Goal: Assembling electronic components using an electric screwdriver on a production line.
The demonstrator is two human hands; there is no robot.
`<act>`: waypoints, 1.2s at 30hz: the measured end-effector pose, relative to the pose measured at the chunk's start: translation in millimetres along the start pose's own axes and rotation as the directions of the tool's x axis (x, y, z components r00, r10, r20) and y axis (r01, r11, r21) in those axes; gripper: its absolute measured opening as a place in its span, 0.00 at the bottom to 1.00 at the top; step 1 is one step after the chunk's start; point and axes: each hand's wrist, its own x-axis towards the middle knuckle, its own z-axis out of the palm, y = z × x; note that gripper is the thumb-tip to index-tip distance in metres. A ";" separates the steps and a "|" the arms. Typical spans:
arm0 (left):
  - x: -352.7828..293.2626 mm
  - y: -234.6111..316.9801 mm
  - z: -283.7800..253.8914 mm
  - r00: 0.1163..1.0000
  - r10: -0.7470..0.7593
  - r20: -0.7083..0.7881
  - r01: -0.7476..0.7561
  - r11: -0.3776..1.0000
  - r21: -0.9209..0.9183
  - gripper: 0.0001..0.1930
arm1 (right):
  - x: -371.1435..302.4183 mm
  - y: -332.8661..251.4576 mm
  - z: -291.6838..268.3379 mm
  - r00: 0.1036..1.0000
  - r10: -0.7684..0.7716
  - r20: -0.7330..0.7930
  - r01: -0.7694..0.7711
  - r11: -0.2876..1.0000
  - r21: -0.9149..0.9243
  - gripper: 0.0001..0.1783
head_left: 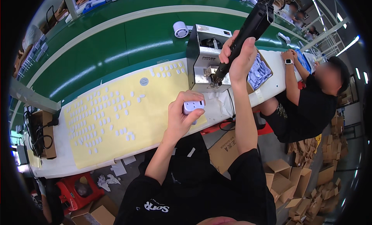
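Note:
My left hand (179,114) is closed around a small pale lavender plastic housing (193,106) with several dark holes in its top face, just over the near edge of the table. My right hand (242,62) grips a black electric screwdriver (250,31), slanted with its bit end down. That tip meets the front pick-up point of a silver metal screw feeder (202,75); whether a screw sits on the bit is too small to tell. Left of the feeder, many small white oval pieces (95,116) lie in loose rows on a yellow sheet (149,120).
A carton of lavender parts (259,71) stands right of the feeder. A white round fan-like device (180,30) rests on the green conveyor (131,35) behind. At the right sits a co-worker (302,93). Cardboard boxes (285,178) and a red stool (79,192) are below the table.

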 end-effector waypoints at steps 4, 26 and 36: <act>-0.3 0.6 -0.8 1.000 -0.012 -0.008 0.012 1.000 -0.015 0.17 | -2.2 -2.0 0.0 1.000 0.008 -0.001 -0.008 1.000 0.011 0.31; -3.8 -1.6 -4.2 0.993 -0.113 -0.033 0.113 0.993 -0.024 0.16 | -14.7 -108.4 60.5 0.872 -0.128 0.473 -0.085 0.911 0.403 0.40; -6.5 -0.1 -5.4 0.990 -0.141 -0.033 0.142 0.989 0.045 0.18 | -17.7 -94.6 66.9 0.903 -0.113 0.414 -0.087 0.897 0.434 0.26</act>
